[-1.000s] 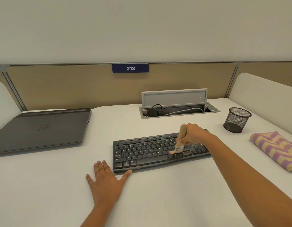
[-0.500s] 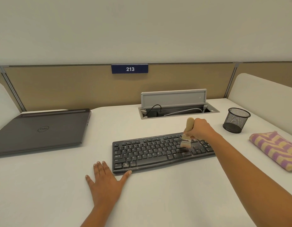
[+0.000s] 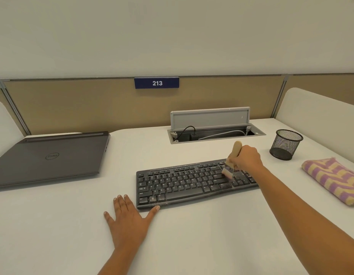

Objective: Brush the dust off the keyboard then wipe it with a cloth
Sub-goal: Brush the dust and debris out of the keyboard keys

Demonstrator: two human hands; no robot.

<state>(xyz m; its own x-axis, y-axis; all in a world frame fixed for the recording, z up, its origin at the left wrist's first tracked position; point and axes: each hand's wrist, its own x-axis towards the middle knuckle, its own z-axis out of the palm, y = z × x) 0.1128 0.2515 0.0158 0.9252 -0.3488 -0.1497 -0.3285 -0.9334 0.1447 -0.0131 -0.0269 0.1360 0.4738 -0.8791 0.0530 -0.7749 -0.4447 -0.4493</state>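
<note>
A black keyboard [image 3: 184,183] lies across the middle of the white desk, with pale dust specks along its front edge. My right hand [image 3: 246,158] grips the wooden handle of a small paintbrush [image 3: 230,165], whose bristles touch the keys at the keyboard's right part. My left hand [image 3: 128,217] rests flat on the desk, fingers spread, its thumb touching the keyboard's front left corner. A folded purple and yellow striped cloth [image 3: 334,180] lies at the far right of the desk.
A closed dark laptop [image 3: 51,157] sits at the left. A black mesh pen cup [image 3: 286,144] stands behind the cloth. An open cable hatch [image 3: 213,132] with wires is set into the desk behind the keyboard. A tan partition runs along the back.
My right hand has carried the brush from the keyboard's front right keys back and to the right, up to the upper rows. The left hand has stayed put.
</note>
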